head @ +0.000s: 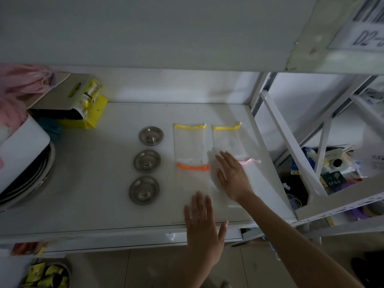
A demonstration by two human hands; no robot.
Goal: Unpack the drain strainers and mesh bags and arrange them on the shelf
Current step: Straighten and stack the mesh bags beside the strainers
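Three round steel drain strainers lie in a column on the white shelf (pixel 93 183): the far one (pixel 150 135), the middle one (pixel 147 161), the near one (pixel 144 190). To their right lie white mesh bags: two with yellow bands (pixel 189 142) (pixel 227 140), one with an orange band (pixel 193 179), one with a pink band (pixel 255 179). My right hand (pixel 232 175) rests flat, fingers spread, on the pink-banded bag's left side. My left hand (pixel 202 221) lies flat on the near end of the orange-banded bag at the shelf's front edge.
At the left stand a yellow package (pixel 87 107), a white board (pixel 20 148) over stacked steel basins (pixel 31 183), and pink plastic bags (pixel 18 80). A white metal upright and brace (pixel 291 146) border the right, with cluttered goods (pixel 332 165) beyond.
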